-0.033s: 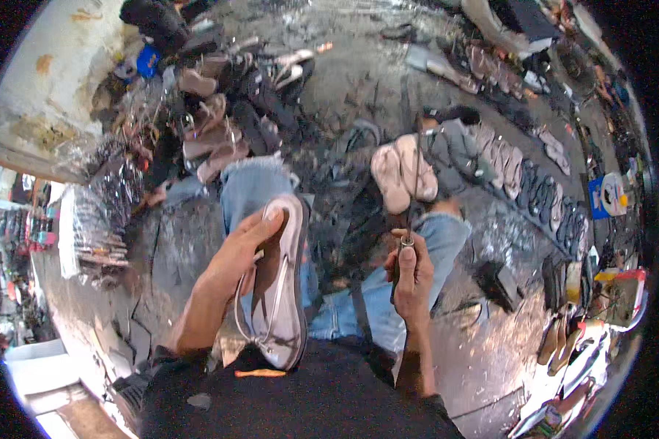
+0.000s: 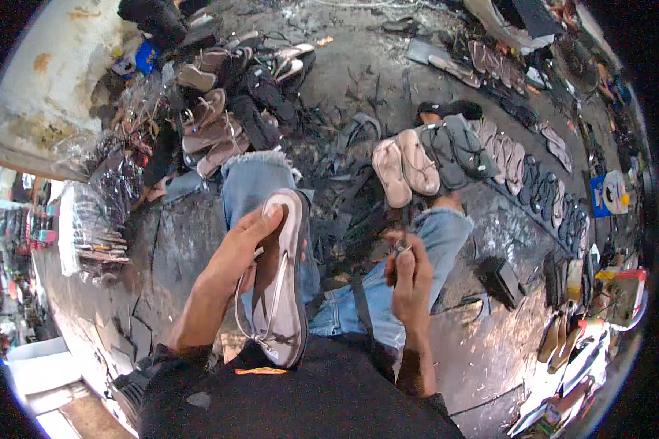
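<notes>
My left hand (image 2: 238, 252) grips a pale pinkish sandal (image 2: 280, 325) with thin silvery straps, thumb pressed on the insole near its far end. The sandal stands lengthwise over my lap, its strapped end against my dark shirt. My right hand (image 2: 411, 282) is closed around the handle of a slim hand tool (image 2: 402, 249) with a metal collar, above my right thigh. Motion blurs the tool's end, and its long shaft does not show clearly now. Beyond the right hand lies a pair of beige sandals (image 2: 404, 168) on the floor.
Dark sandals (image 2: 454, 154) and more pairs (image 2: 556, 201) run in a row to the right. A heap of sandals (image 2: 223, 132) and clear plastic wrapping (image 2: 117, 175) lie at the far left. Dark scraps (image 2: 351, 183) litter the floor. A black block (image 2: 499, 282) sits right of my knee.
The tool in my right hand has turned; its long thin shaft, upright before, no longer shows against the beige sandals. My left hand and the sandal have barely moved.
</notes>
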{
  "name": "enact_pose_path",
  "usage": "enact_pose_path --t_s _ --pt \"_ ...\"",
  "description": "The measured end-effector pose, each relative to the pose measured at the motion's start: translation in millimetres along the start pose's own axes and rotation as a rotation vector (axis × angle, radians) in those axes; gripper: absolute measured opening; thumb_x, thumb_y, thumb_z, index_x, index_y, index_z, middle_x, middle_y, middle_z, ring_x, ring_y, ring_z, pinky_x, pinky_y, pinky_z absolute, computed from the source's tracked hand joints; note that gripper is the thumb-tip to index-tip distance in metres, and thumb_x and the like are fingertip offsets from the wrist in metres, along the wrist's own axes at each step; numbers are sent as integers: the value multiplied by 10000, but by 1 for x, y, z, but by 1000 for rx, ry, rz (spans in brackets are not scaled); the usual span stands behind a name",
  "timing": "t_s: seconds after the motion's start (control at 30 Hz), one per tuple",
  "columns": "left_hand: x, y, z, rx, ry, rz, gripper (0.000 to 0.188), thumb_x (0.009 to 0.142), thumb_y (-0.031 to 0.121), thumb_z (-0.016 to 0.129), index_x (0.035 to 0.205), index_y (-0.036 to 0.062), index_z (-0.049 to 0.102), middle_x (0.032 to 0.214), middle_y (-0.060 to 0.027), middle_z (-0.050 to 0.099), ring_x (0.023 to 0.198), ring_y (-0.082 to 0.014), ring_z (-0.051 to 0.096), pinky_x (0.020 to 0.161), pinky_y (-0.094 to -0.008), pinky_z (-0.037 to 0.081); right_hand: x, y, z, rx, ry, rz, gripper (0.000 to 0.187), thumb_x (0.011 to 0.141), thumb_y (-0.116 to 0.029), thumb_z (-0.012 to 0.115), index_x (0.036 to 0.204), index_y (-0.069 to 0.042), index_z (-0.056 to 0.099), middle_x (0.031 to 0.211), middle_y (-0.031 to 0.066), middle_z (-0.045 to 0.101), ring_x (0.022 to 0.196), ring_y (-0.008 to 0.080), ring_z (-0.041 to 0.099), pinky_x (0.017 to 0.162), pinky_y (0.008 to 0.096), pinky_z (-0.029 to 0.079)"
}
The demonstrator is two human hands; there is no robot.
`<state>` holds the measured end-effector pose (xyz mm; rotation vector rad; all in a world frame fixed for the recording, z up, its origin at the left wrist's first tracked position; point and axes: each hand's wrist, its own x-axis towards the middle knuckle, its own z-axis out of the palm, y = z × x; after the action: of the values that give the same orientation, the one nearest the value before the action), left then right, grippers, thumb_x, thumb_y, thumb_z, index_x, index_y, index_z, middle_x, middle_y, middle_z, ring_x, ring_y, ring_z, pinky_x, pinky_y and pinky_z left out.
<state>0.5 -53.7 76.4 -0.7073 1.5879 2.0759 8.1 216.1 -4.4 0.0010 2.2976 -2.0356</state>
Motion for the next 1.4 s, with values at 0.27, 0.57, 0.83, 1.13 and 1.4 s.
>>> enact_pose_path --t_s 0.27,0.57,0.83,1.13,1.4 --pt "16 -14 -1 -72 58 85 389 1037 385 567 1236 58 638 1022 17 692 889 -59 620 784 -217 489 -87 26 2 -345 -299 80 352 1044 -375 503 1079 -43 615 643 135 524 563 255 531 555 370 428" --pt "23 -10 0 -6 -2 98 453 1008 328 638 1353 53 535 1139 3 647 1016 -86 584 901 -264 474 -6 22 5 -547 -349 13 337 988 -417 590 983 -82 554 747 206 635 702 444 636 579 494 470" --pt "36 -2 2 301 -38 78 503 978 285 675 1392 51 512 1233 -30 618 1127 -148 575 1002 -319 451 114 -41 0 -542 -784 -19 414 1025 -447 501 980 -50 610 709 227 629 711 468 621 637 552 470" --pt "34 38 34 221 18 438 552 1005 450 563 1334 9 525 1170 -130 653 1032 -248 648 928 -330 519 158 30 37 36 -283 5 447 1067 -393 427 944 -6 614 693 45 548 660 213 556 673 366 474" --pt "89 20 42 -598 121 427 222 990 169 640 1191 75 657 1134 -68 728 964 -177 723 783 -355 632 84 70 -36 171 229 219 412 1079 -449 414 1070 -79 595 635 -29 473 507 67 428 471 250 361"
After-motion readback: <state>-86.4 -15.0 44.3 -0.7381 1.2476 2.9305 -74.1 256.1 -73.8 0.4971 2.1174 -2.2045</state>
